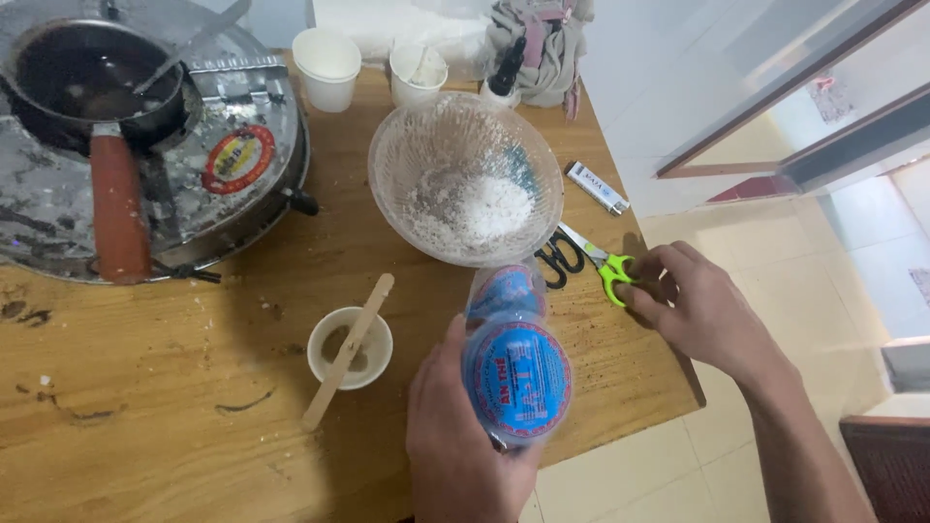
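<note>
While gripped, crinkly plastic bag (516,373) (round-labelled).

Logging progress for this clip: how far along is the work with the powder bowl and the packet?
Done: white powder already sits in the glass bowl. In hand: the left hand holds a clear packet with a blue and red label, while the right hand touches the green-handled scissors on the table. Left: whether the packet is cut open cannot be told.
</note>
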